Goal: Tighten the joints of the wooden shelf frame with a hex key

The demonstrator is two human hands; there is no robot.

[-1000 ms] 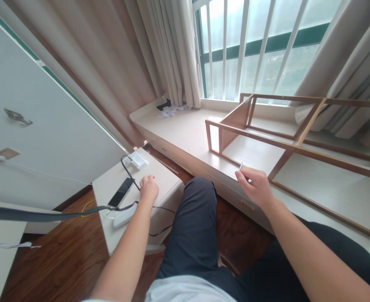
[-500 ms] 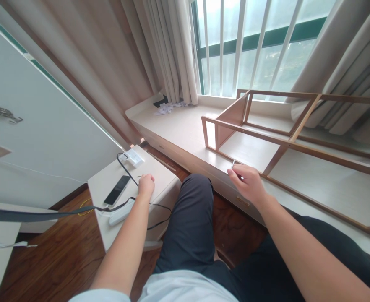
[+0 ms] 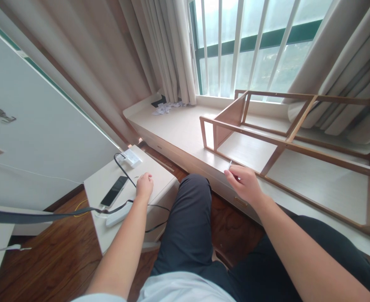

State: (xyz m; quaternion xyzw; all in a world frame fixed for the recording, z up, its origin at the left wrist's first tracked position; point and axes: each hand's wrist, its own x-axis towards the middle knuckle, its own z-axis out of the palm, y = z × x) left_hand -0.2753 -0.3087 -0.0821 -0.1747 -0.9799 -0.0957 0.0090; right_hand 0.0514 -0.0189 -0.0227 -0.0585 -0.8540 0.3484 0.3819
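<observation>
My left hand (image 3: pixel 144 186) is over the small white table (image 3: pixel 153 165), its fingers curled down and pressed together. Whatever they hold, if anything, is hidden. Just left of its fingertips a tiny metal piece (image 3: pixel 136 177) lies on the tabletop. My right hand (image 3: pixel 243 181) is closed around a thin silver metal rod (image 3: pixel 230 164), whose end sticks up past the thumb. That hand hovers by the front edge of the window ledge, close to the lower rail of a brown wooden frame (image 3: pixel 282 144). The frame lies on its side along the ledge.
A phone (image 3: pixel 113 191), a white power strip (image 3: pixel 118 214), a white plug block (image 3: pixel 130 157) and a black cable share the small table. Paper scraps (image 3: pixel 168 108) lie on the ledge (image 3: pixel 172 126) by the curtain. A dark strap (image 3: pixel 37 216) crosses the left side.
The view has shifted slightly, so the wall and furniture sit a little further left. Both hands keep nearly the same pose, and the right still grips the metal rod.
</observation>
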